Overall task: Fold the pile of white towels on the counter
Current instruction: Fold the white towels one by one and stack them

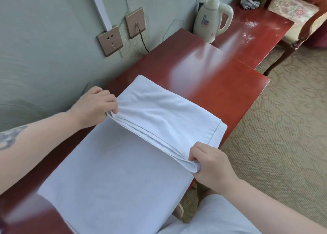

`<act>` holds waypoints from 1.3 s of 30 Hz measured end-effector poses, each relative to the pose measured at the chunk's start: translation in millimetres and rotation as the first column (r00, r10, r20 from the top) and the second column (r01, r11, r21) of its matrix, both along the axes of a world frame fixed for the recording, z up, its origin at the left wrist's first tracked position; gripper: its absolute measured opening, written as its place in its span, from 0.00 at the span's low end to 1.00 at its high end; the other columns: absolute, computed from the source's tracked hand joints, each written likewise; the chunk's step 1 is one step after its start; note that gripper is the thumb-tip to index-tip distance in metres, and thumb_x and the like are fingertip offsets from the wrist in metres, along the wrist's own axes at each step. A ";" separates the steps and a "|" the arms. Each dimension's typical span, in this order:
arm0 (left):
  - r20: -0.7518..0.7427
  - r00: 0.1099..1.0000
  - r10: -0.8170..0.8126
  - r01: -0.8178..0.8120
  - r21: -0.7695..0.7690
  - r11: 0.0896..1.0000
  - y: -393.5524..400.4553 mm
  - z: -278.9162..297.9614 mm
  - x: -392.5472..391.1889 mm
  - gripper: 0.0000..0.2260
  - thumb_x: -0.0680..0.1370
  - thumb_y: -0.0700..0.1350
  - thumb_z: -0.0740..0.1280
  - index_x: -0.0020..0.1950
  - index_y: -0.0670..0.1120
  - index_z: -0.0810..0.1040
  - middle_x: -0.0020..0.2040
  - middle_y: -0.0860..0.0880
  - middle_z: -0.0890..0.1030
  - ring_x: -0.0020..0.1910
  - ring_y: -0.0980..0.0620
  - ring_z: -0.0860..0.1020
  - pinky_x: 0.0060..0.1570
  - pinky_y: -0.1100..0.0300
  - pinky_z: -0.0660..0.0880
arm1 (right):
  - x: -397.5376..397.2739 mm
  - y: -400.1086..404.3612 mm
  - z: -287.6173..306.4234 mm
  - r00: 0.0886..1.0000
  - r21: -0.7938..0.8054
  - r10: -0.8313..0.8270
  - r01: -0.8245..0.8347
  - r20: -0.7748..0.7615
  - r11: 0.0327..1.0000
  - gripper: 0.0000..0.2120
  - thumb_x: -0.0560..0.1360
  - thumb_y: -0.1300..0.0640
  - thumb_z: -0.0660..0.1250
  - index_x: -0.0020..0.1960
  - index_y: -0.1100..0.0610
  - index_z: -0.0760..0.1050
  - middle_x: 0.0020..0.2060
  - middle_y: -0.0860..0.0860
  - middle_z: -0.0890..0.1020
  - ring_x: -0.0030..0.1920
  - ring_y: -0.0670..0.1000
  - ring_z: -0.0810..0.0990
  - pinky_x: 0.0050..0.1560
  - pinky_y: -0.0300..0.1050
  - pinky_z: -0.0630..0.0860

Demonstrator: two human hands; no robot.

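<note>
A white towel (pixel 159 109) lies folded over on the red wooden counter (pixel 221 85), its layered folded edge running diagonally between my hands. My left hand (pixel 95 106) pinches the far left corner of that edge near the wall. At the near right corner, by the counter's front edge, my right hand (pixel 210 163) grips the same fold. Under it a larger flat white towel (pixel 115 177) spreads toward me.
A cream electric kettle (pixel 212 19) stands at the back on a lower red side table (pixel 261 33), with a crumpled grey cloth (pixel 249 3) behind it. Wall sockets (pixel 110 40) and a cable sit to the left. A chair (pixel 297 17) and carpet lie to the right.
</note>
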State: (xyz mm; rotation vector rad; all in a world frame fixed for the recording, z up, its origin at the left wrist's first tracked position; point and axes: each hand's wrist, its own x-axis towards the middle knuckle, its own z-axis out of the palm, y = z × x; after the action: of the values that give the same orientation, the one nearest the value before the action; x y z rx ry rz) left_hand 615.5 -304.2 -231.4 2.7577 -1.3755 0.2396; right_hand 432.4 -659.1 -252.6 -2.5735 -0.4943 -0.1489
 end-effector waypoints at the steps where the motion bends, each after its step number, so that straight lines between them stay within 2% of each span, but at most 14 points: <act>1: 0.003 1.000 0.020 -0.020 0.017 1.000 0.9 -5.3 -5.8 0.16 0.59 0.30 0.63 0.37 0.48 0.80 0.39 0.54 0.80 0.40 0.49 0.76 0.46 0.55 0.65 | -3.2 3.7 -3.6 0.998 -0.012 0.006 -0.007 -0.059 1.000 0.14 0.55 0.70 0.71 0.34 0.56 0.71 0.31 0.47 0.71 0.28 0.49 0.68 0.22 0.45 0.68; 4: -0.077 0.990 0.119 -0.107 0.150 0.983 -1.9 -20.0 -16.9 0.17 0.60 0.29 0.68 0.42 0.47 0.82 0.43 0.53 0.81 0.44 0.46 0.80 0.50 0.53 0.68 | -12.6 12.7 -16.4 0.958 -0.146 0.018 -0.062 -0.286 0.987 0.07 0.66 0.55 0.67 0.43 0.52 0.72 0.39 0.45 0.72 0.39 0.48 0.72 0.33 0.49 0.76; 6: -0.133 0.975 0.180 -0.158 0.158 0.975 -4.1 -21.7 -17.1 0.14 0.65 0.37 0.65 0.45 0.49 0.82 0.46 0.54 0.81 0.49 0.46 0.79 0.53 0.52 0.68 | -16.9 9.5 -18.6 0.938 -0.082 0.014 -0.045 -0.347 0.996 0.10 0.72 0.44 0.60 0.46 0.49 0.72 0.42 0.42 0.73 0.43 0.45 0.73 0.40 0.50 0.76; 9: -0.139 0.983 0.123 -0.115 0.066 0.991 -10.0 -19.1 -18.8 0.19 0.68 0.49 0.54 0.47 0.52 0.84 0.45 0.56 0.81 0.47 0.48 0.79 0.53 0.52 0.66 | -18.7 -5.2 -15.6 0.972 0.059 0.023 -0.010 -0.232 0.998 0.06 0.73 0.54 0.65 0.49 0.49 0.78 0.45 0.40 0.77 0.44 0.42 0.77 0.40 0.45 0.77; 11: -0.140 0.989 0.052 -0.047 0.039 0.998 -14.5 -22.0 -23.3 0.15 0.71 0.50 0.59 0.48 0.52 0.84 0.43 0.55 0.81 0.45 0.47 0.79 0.51 0.52 0.68 | -17.9 -15.5 -19.3 0.983 0.008 0.061 -0.060 -0.171 0.998 0.13 0.68 0.61 0.69 0.52 0.52 0.81 0.48 0.44 0.79 0.46 0.47 0.79 0.42 0.43 0.77; 13: -0.138 0.990 0.025 -0.020 0.037 0.999 -16.8 -27.4 -24.0 0.08 0.71 0.47 0.71 0.48 0.49 0.85 0.44 0.53 0.82 0.43 0.47 0.81 0.51 0.52 0.70 | -15.6 -19.3 -22.9 0.986 -0.040 0.079 -0.085 -0.144 0.996 0.15 0.66 0.62 0.74 0.52 0.54 0.82 0.48 0.47 0.80 0.44 0.50 0.80 0.41 0.44 0.77; 15: -0.169 0.984 0.059 -0.056 0.025 0.998 -16.2 -30.4 -20.6 0.11 0.66 0.42 0.80 0.48 0.47 0.85 0.43 0.51 0.83 0.42 0.46 0.82 0.49 0.52 0.73 | -11.4 -16.1 -26.7 0.991 -0.062 0.109 -0.113 -0.073 0.992 0.11 0.68 0.61 0.75 0.50 0.54 0.82 0.46 0.47 0.81 0.41 0.50 0.79 0.38 0.44 0.76; 17: -0.161 0.986 0.042 -0.045 -0.014 0.999 -14.2 -32.0 -18.8 0.06 0.70 0.41 0.77 0.45 0.46 0.84 0.41 0.51 0.83 0.40 0.46 0.82 0.45 0.53 0.75 | -7.7 -12.9 -25.9 0.989 -0.079 0.146 -0.144 0.015 0.986 0.03 0.73 0.58 0.70 0.46 0.55 0.82 0.43 0.47 0.81 0.39 0.50 0.79 0.34 0.45 0.75; 19: -0.136 0.990 0.023 -0.027 -0.023 0.999 -13.0 -31.7 -18.7 0.01 0.73 0.40 0.73 0.43 0.45 0.84 0.39 0.51 0.82 0.38 0.46 0.81 0.42 0.54 0.75 | -9.8 -12.4 -26.3 0.986 -0.059 0.145 -0.141 0.081 0.988 0.07 0.77 0.56 0.67 0.44 0.56 0.82 0.41 0.48 0.81 0.38 0.51 0.79 0.33 0.46 0.75; 24: -0.107 0.994 0.013 -0.007 0.059 0.998 -3.8 -31.6 -13.3 0.14 0.64 0.30 0.78 0.41 0.45 0.82 0.37 0.52 0.80 0.35 0.47 0.78 0.43 0.57 0.72 | -21.7 -20.6 -29.5 0.972 -0.039 0.144 -0.139 0.188 0.990 0.06 0.76 0.60 0.68 0.41 0.58 0.82 0.38 0.49 0.80 0.36 0.51 0.77 0.35 0.43 0.74; 31: -0.150 0.987 -0.050 0.083 0.219 0.972 -10.4 -13.0 -3.7 0.09 0.69 0.39 0.75 0.37 0.50 0.79 0.35 0.57 0.77 0.37 0.51 0.76 0.50 0.58 0.68 | -10.2 -12.1 -21.3 0.965 -0.161 0.261 -0.254 0.025 0.954 0.07 0.72 0.57 0.73 0.35 0.53 0.78 0.34 0.46 0.77 0.36 0.50 0.76 0.37 0.43 0.69; 34: -0.174 0.985 -0.009 0.027 0.101 0.995 -44.2 -4.2 -0.6 0.07 0.74 0.50 0.65 0.38 0.49 0.79 0.35 0.54 0.78 0.39 0.48 0.77 0.48 0.54 0.70 | 15.3 -0.9 -10.2 0.984 -0.041 0.177 -0.177 -0.012 0.983 0.13 0.77 0.53 0.66 0.34 0.54 0.76 0.34 0.46 0.77 0.38 0.51 0.75 0.41 0.45 0.67; 37: -0.165 0.981 0.103 -0.121 -0.103 0.987 -116.1 -19.2 -5.4 0.14 0.78 0.47 0.61 0.58 0.44 0.81 0.55 0.46 0.82 0.55 0.43 0.78 0.58 0.49 0.69 | 69.1 36.5 -9.0 0.993 0.009 -0.119 0.119 0.000 0.993 0.11 0.78 0.58 0.63 0.57 0.57 0.80 0.56 0.52 0.81 0.59 0.56 0.78 0.59 0.49 0.69; 39: -0.286 0.908 0.305 -0.314 0.017 0.949 -155.0 -38.5 -7.8 0.22 0.82 0.48 0.58 0.76 0.45 0.64 0.76 0.46 0.66 0.75 0.46 0.62 0.71 0.44 0.57 | 101.4 62.1 -18.9 0.953 -0.166 -0.260 0.235 -0.154 0.958 0.24 0.81 0.55 0.57 0.76 0.58 0.63 0.76 0.55 0.64 0.76 0.57 0.60 0.74 0.53 0.55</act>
State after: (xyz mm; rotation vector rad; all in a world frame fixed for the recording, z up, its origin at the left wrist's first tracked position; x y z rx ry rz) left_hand 607.6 -459.2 -269.9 2.8325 -0.8574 -0.1252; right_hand 533.7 -597.0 -271.4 -2.7530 -0.1184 0.0276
